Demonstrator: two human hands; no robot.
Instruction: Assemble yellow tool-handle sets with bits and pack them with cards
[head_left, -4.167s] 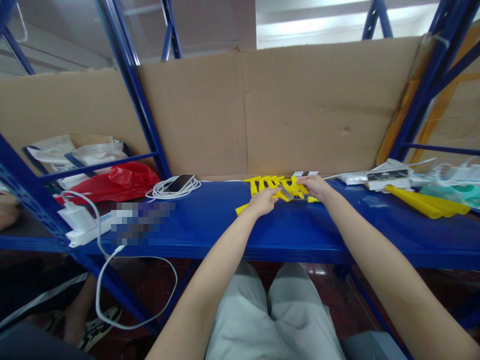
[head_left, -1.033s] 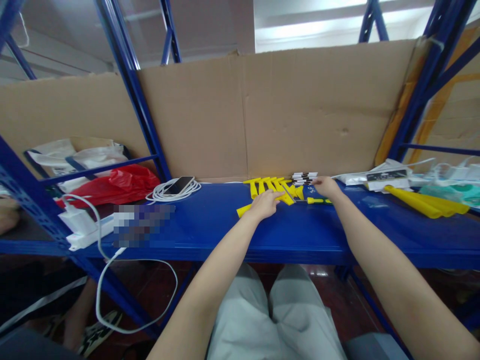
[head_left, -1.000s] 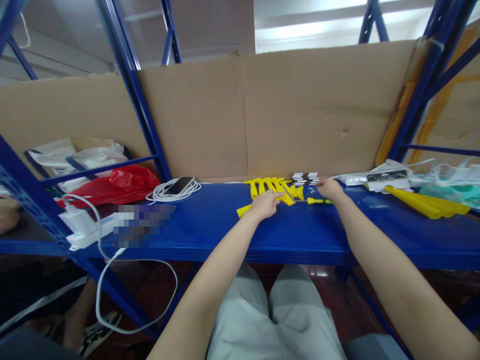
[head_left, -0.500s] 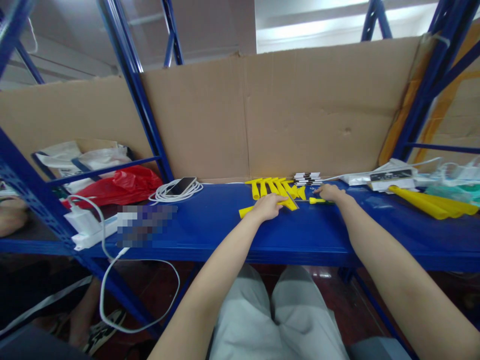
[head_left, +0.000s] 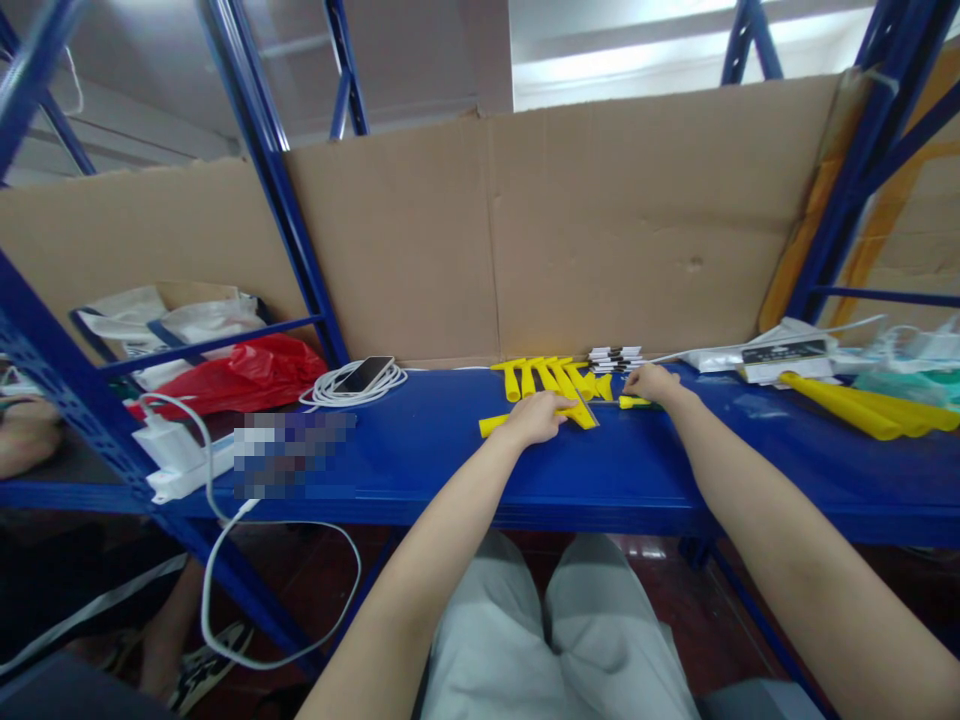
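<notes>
My left hand [head_left: 536,418] is wrapped round a yellow scraper-like tool [head_left: 581,412] on the blue table, its handle end showing left of the wrist. My right hand [head_left: 651,384] is closed, fingertips down beside a yellow-handled screwdriver [head_left: 634,402]; anything between the fingers is too small to make out. Several yellow tools [head_left: 546,372] lie in a row behind my left hand. Small yellow pieces [head_left: 603,385] rest between the hands. A stack of black-and-white items [head_left: 615,358] sits behind them.
A phone [head_left: 365,374] lies on a coiled white cable at the left, near a red bag [head_left: 240,375] and a power strip [head_left: 187,470]. Yellow cones [head_left: 855,405] and a white box [head_left: 786,358] are at the right. Cardboard [head_left: 600,220] stands behind. Another person's hand [head_left: 28,435] is far left.
My right hand has shifted slightly left, and its fingers have drawn together. The yellow tool under my left hand has moved slightly toward me.
</notes>
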